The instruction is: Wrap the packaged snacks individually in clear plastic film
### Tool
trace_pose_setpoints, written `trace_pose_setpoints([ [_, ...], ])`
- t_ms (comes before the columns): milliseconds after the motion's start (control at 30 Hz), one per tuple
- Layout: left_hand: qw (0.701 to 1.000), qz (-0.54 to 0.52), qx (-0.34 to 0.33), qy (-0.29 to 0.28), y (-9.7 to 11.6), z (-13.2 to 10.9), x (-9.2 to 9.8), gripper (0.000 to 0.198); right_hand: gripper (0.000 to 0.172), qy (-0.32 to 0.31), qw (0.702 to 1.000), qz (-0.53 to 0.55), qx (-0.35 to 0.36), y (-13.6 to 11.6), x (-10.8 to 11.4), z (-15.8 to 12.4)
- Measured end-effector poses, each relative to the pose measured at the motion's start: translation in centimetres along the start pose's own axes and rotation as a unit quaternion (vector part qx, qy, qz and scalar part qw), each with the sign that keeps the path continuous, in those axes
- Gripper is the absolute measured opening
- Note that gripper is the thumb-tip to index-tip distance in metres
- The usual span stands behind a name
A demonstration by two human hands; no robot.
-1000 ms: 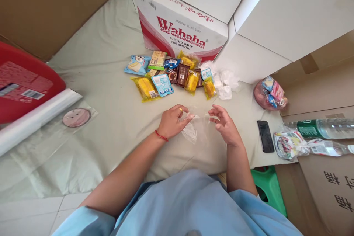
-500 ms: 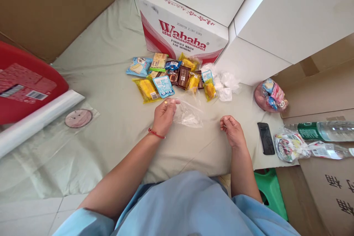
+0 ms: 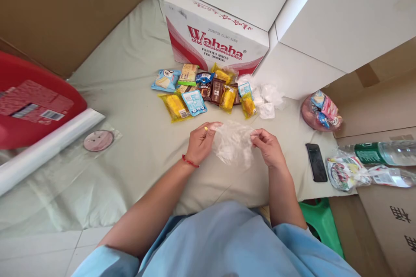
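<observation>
A thin clear plastic bag is stretched between both my hands above the pale green cloth. My left hand, with a red wrist string and a ring, pinches the bag's left edge. The bag's right edge is gripped by my right hand, fingers closed. Just beyond the hands lies a pile of small snack packets: yellow, blue and brown wrappers. Beside the pile on the right sit some crumpled clear bags.
A red-and-white Wahaha carton stands behind the snacks, white boxes to its right. A black phone, a filled snack bag, water bottles and a pink bundle lie right. A plastic roll and red basin lie left.
My left hand drew the bag back from near the snacks toward the middle. My right hand, which was closed and apart from it, came in and took hold of the bag's right edge.
</observation>
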State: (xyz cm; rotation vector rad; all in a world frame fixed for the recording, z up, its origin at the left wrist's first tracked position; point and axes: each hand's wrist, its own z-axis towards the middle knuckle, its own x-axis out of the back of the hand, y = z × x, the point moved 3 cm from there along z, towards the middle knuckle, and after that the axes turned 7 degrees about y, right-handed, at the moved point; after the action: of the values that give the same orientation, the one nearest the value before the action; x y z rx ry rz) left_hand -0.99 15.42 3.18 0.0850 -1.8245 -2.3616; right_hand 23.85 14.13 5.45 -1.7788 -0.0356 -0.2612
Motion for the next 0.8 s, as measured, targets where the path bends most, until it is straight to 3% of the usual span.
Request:
trace_pose_setpoints([
  [100, 0.98, -0.131, 0.141, 0.058, -0.6, 0.6, 0.3, 0.062, 0.036, 0.039, 0.998, 0.026, -0.043, 0.8, 2.6, -0.2],
  [233, 0.905, -0.289, 0.302, 0.079, -0.7, 1.3, 0.3, 0.063, 0.043, 0.056, 0.995, -0.011, -0.078, 2.2, 5.7, -0.7],
  [300, 0.885, -0.31, 0.339, 0.076, -0.6, 1.4, 0.3, 0.062, 0.044, 0.102, 0.991, -0.065, -0.049, 2.5, 6.9, -1.0],
  [400, 0.881, -0.31, 0.352, 0.065, -0.5, 1.4, 0.3, 0.062, 0.041, 0.211, 0.965, -0.149, 0.045, 1.3, 7.3, -2.3],
  [500, 0.884, -0.308, 0.346, 0.058, -0.5, 1.3, 0.1, 0.064, 0.039, 0.223, 0.938, -0.206, 0.17, -1.2, 4.9, -4.3],
  [600, 0.887, -0.309, 0.339, 0.053, -0.4, 1.0, -0.1, 0.066, 0.048, 0.128, 0.903, -0.283, 0.298, -2.8, -0.1, -6.0],
  [700, 0.89, -0.319, 0.323, 0.038, 0.0, 0.7, -0.3, 0.067, 0.065, 0.055, 0.869, -0.352, 0.343, -1.6, -5.2, -6.6],
  [733, 0.89, -0.325, 0.318, 0.035, 0.1, 0.6, -0.4, 0.066, 0.063, 0.047, 0.863, -0.366, 0.346, -0.9, -6.4, -6.5],
  [800, 0.888, -0.336, 0.312, 0.034, 0.3, 0.4, -0.6, 0.065, 0.041, 0.047, 0.859, -0.371, 0.349, 0.3, -8.0, -6.2],
])
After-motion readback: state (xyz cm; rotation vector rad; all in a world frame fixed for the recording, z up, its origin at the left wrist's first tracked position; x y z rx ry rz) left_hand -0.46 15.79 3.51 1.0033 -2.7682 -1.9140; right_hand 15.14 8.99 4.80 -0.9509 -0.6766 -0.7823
